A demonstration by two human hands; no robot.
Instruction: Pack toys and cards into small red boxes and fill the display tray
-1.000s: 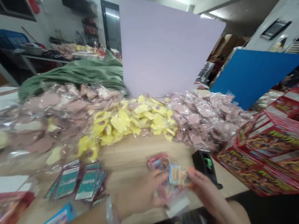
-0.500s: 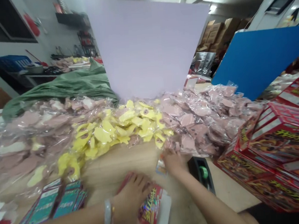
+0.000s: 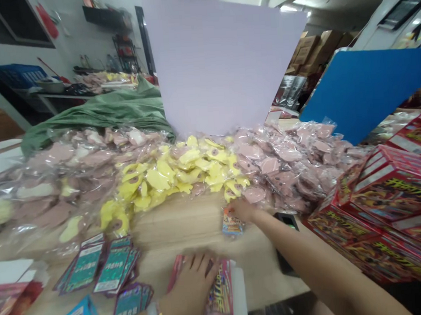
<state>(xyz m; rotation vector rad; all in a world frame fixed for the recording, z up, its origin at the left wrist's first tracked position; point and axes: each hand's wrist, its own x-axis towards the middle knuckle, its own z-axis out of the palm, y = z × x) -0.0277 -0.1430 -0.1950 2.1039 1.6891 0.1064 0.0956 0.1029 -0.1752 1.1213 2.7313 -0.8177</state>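
My left hand (image 3: 190, 289) lies flat, fingers spread, on a red printed packet (image 3: 221, 297) near the wooden table's front edge. My right hand (image 3: 242, 209) is stretched forward to the foot of the heap of pink pieces in clear bags (image 3: 285, 165). Its fingers pinch a small orange card (image 3: 231, 224), which hangs just above the table top (image 3: 179, 226). A heap of yellow pieces in bags (image 3: 183, 173) lies just left of that hand.
Teal and purple card packs (image 3: 103, 266) lie fanned at the left front. A black tape dispenser (image 3: 285, 219) sits partly behind my right forearm. Red printed boxes (image 3: 388, 203) are stacked at the right. A lilac board (image 3: 222, 66), a blue board (image 3: 366, 86) and green cloth (image 3: 104, 111) stand behind.
My right hand has carried the small card away from the left hand to the pink heap. My left hand has pressed the red packet flat on the table.
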